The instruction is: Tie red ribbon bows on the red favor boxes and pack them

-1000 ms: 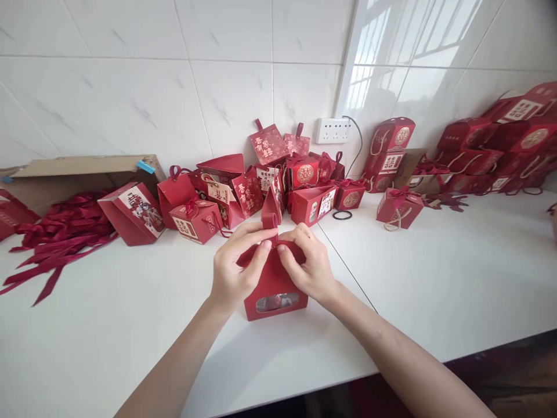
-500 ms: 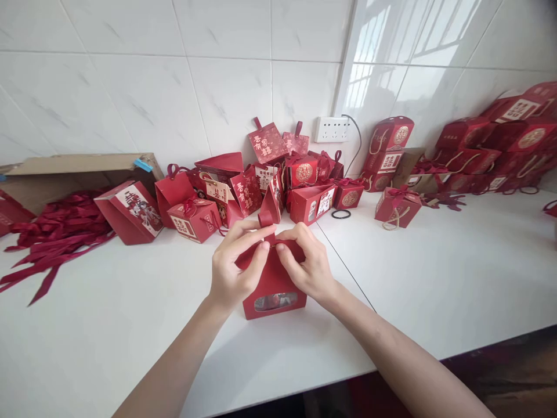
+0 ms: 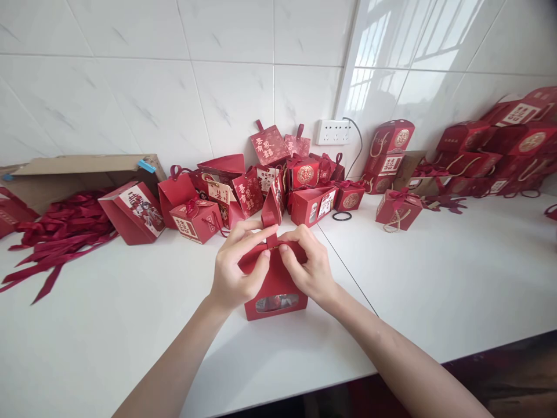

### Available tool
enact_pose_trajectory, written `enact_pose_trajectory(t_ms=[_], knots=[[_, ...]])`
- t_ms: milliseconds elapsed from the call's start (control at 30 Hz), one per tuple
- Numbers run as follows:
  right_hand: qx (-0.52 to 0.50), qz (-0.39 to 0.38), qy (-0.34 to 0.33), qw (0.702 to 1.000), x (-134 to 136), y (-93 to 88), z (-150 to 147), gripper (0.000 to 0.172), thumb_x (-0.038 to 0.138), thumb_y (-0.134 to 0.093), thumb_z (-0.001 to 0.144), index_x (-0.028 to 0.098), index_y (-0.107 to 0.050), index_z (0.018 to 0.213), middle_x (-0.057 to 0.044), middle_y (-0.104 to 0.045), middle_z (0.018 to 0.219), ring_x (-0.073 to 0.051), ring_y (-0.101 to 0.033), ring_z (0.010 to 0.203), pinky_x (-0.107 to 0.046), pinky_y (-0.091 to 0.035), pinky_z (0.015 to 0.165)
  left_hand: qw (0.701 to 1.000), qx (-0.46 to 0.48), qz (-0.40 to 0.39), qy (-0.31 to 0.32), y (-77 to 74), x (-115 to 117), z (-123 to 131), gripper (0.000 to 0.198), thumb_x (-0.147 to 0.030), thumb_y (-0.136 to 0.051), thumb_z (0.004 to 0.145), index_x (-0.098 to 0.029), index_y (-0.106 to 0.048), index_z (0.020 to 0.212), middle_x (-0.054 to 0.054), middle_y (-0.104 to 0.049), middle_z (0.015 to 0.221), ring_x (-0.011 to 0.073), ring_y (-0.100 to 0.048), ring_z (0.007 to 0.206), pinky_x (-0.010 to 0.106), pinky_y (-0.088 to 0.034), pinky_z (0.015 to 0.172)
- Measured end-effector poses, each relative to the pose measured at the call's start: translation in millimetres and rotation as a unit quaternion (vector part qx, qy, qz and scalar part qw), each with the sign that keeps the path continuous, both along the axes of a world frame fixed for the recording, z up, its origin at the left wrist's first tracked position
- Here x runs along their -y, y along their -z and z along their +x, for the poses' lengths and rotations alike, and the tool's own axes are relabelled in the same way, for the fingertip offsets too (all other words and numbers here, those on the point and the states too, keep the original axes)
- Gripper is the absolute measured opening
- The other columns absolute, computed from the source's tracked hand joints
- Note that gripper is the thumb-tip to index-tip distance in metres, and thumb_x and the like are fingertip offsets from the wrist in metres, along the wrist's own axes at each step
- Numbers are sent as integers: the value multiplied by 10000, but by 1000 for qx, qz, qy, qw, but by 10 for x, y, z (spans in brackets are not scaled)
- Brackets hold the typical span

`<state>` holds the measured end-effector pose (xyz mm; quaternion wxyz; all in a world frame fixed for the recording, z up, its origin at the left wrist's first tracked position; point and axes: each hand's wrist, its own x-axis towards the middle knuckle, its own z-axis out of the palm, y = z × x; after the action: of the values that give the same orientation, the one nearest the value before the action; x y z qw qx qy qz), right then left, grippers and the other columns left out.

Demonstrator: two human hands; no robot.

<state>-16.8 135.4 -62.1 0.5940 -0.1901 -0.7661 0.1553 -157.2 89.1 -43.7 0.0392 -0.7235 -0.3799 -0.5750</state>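
A red gift box [image 3: 278,284] stands upright on the white table in front of me. Its sides slope up to a narrow top, and an oval window low on its front shows wrapped contents. My left hand [image 3: 239,264] pinches the left part of the top edge between thumb and fingers. On the right, my right hand [image 3: 307,261] grips the same edge in a pinch. Between my hands a red ribbon loop [image 3: 271,223] rises from the top of the box. Fingers hide the upper corners.
Several decorated red boxes [image 3: 198,220] line the wall behind. Dark red ribbons [image 3: 65,226] lie heaped at left before a cardboard carton [image 3: 82,164]. A black ring [image 3: 342,216] lies beyond my right hand. More boxes [image 3: 517,142] are stacked at right, and a power strip [image 3: 334,132] is on the wall.
The thumbs have shifted slightly lower on the box's top edge, and more of the ribbon's base shows between them. The box stays in place; the whole view has moved a little.
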Motion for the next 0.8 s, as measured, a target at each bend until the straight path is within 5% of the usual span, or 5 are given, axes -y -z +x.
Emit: enact_pose_trajectory(t_ms=[800], knots=[[0,-21,-5,1000,-23,-11,-13,87,140,-487,830,212,-526,799,5,-538,727,-137,-511,675,-268,-416,603,999,20,-23,-25,0,-22,11,301,-113,-534,799,-209,-648,1060,25,-595,966,109,-588,824,229,-523,748]])
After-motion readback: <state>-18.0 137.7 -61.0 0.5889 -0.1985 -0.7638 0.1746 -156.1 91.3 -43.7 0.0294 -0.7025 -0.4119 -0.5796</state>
